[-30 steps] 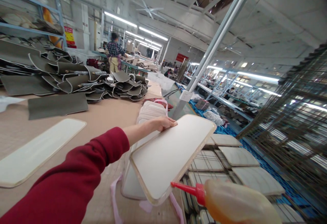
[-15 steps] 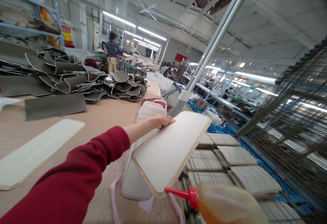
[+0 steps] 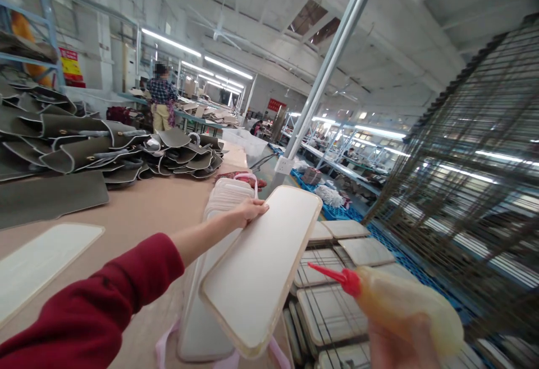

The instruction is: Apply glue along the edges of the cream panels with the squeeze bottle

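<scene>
L hand (image 3: 248, 212) grips white panel (image 3: 263, 265) edge, R hand (image 3: 400, 346), prob. blurred, clamps glue bottle (image 3: 400, 307) beside it.

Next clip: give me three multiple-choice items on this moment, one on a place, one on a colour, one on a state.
1. Where do the folded grey pieces lie?
A. on the table
B. on the wire rack
C. on the floor

2. What colour is the bottle nozzle?
A. blue
B. red
C. white

3. How is the panel in the left hand?
A. flat on the table
B. lifted and tilted
C. folded in half

Answers: 1 A, they are heaped on the table at left. 2 B, the tip is red. 3 B, the hand grips its far end and it slants over the table edge.
</scene>
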`<act>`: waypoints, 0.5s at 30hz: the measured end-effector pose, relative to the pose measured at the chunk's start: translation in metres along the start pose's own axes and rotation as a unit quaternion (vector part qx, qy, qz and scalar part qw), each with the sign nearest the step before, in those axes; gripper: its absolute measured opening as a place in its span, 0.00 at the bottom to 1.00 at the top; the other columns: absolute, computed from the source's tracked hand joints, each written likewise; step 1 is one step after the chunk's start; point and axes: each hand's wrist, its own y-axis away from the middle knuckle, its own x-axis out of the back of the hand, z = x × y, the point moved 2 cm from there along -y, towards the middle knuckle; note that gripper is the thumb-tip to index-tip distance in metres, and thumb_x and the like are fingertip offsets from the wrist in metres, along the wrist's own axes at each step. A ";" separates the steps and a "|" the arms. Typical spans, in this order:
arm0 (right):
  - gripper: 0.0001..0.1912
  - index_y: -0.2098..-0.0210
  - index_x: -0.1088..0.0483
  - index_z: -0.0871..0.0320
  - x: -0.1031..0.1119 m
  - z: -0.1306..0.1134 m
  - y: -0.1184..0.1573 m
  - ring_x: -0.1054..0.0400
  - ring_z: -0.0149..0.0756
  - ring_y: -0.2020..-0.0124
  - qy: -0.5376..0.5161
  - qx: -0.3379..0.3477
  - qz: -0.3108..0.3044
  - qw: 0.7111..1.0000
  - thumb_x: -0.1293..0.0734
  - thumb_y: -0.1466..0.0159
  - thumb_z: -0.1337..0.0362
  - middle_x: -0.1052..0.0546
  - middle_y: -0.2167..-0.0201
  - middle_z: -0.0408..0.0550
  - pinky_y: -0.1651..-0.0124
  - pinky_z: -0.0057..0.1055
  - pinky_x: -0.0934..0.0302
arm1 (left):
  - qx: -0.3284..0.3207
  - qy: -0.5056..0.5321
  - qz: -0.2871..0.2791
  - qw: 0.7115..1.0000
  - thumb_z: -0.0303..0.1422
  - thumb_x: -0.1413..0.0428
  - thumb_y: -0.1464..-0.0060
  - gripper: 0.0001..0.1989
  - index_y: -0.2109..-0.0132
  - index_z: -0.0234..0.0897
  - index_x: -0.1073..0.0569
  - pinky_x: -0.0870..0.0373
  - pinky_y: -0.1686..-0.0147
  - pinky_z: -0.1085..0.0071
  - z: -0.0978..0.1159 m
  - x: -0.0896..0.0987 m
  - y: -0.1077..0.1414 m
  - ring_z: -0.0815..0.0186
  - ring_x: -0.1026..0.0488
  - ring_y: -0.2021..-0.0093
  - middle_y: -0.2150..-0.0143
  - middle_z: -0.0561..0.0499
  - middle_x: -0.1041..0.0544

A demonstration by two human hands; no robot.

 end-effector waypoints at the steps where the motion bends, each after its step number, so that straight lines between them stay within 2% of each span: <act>1: 0.39 0.52 0.34 0.55 -0.005 -0.003 -0.007 0.45 0.51 0.42 -0.015 0.015 -0.003 1.000 0.25 0.60 0.47 0.34 0.46 0.47 0.36 0.53 0.61 | -0.002 0.001 -0.008 1.000 0.36 0.37 0.61 0.16 0.63 0.35 0.25 0.33 0.74 0.73 0.000 -0.001 0.002 0.66 0.28 0.73 0.74 0.53 0.24; 2: 0.38 0.54 0.32 0.57 -0.009 -0.006 -0.012 0.42 0.53 0.44 -0.023 0.034 -0.016 0.999 0.24 0.62 0.48 0.31 0.49 0.49 0.37 0.55 0.60 | -0.002 0.002 -0.016 1.000 0.37 0.36 0.62 0.17 0.62 0.35 0.25 0.33 0.74 0.73 0.000 -0.003 0.005 0.66 0.28 0.73 0.73 0.53 0.24; 4: 0.33 0.56 0.32 0.58 -0.016 -0.009 -0.022 0.38 0.50 0.48 -0.028 0.077 -0.049 0.995 0.24 0.59 0.51 0.29 0.54 0.48 0.40 0.54 0.52 | -0.003 0.001 -0.028 1.000 0.37 0.36 0.64 0.20 0.61 0.35 0.25 0.32 0.73 0.72 0.000 -0.006 0.009 0.64 0.27 0.72 0.73 0.53 0.24; 8: 0.26 0.59 0.30 0.57 -0.019 -0.005 -0.035 0.34 0.36 0.55 -0.045 0.117 -0.022 0.992 0.23 0.56 0.59 0.29 0.58 0.44 0.52 0.32 0.37 | -0.008 -0.011 -0.043 0.999 0.39 0.36 0.65 0.23 0.58 0.35 0.25 0.33 0.74 0.72 -0.001 -0.015 0.015 0.62 0.26 0.70 0.73 0.53 0.23; 10: 0.25 0.60 0.30 0.57 -0.020 0.000 -0.039 0.34 0.30 0.61 -0.043 0.118 -0.010 0.992 0.23 0.56 0.61 0.29 0.63 0.42 0.59 0.24 0.35 | -0.003 -0.020 -0.024 1.000 0.38 0.36 0.65 0.25 0.57 0.36 0.26 0.33 0.74 0.72 -0.001 -0.019 0.016 0.62 0.26 0.69 0.72 0.53 0.23; 12: 0.26 0.60 0.30 0.58 -0.022 0.006 -0.041 0.34 0.28 0.65 -0.036 0.111 -0.011 0.993 0.23 0.56 0.61 0.30 0.66 0.42 0.64 0.21 0.35 | 0.003 -0.025 -0.015 1.000 0.38 0.35 0.66 0.24 0.58 0.35 0.26 0.33 0.74 0.72 -0.002 -0.022 0.016 0.63 0.26 0.70 0.71 0.52 0.22; 15: 0.29 0.58 0.31 0.59 -0.023 0.018 -0.041 0.34 0.29 0.65 -0.029 0.091 -0.015 0.995 0.22 0.57 0.61 0.29 0.65 0.43 0.65 0.19 0.35 | 0.009 -0.018 -0.051 0.998 0.42 0.36 0.67 0.20 0.66 0.34 0.27 0.34 0.74 0.73 -0.004 -0.025 0.015 0.64 0.27 0.73 0.73 0.52 0.23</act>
